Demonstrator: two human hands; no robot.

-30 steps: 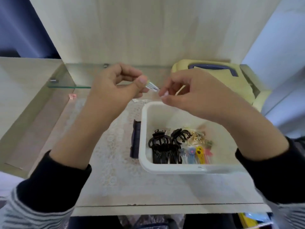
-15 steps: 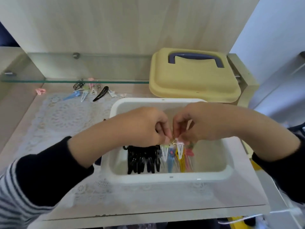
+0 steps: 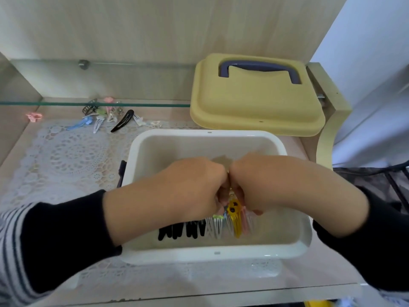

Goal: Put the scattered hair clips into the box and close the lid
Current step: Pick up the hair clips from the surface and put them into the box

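Observation:
A white box (image 3: 208,134) stands open on the lace mat (image 3: 66,156). Inside it, a row of clips lies along the near wall: black ones (image 3: 181,232) on the left, then white, yellow (image 3: 235,219) and pink ones. My left hand (image 3: 190,185) and my right hand (image 3: 265,180) are down in the box, knuckles touching. Their curled fingers pinch a small clip just above the yellow one, and the fingertips are mostly hidden. The yellow lid (image 3: 254,103) with a dark handle lies behind the box. Several scattered clips (image 3: 106,116) lie at the back left.
A long black clip (image 3: 122,124) and a blue one (image 3: 77,125) lie among the scattered clips. A pink clip (image 3: 34,117) sits alone at the far left. A glass shelf edge (image 3: 55,104) runs above them. A dark object (image 3: 121,171) rests against the box's left wall.
Both hands came down from in front of the back wall into the box, carrying the small clip to the row of clips. The view tilted down with them.

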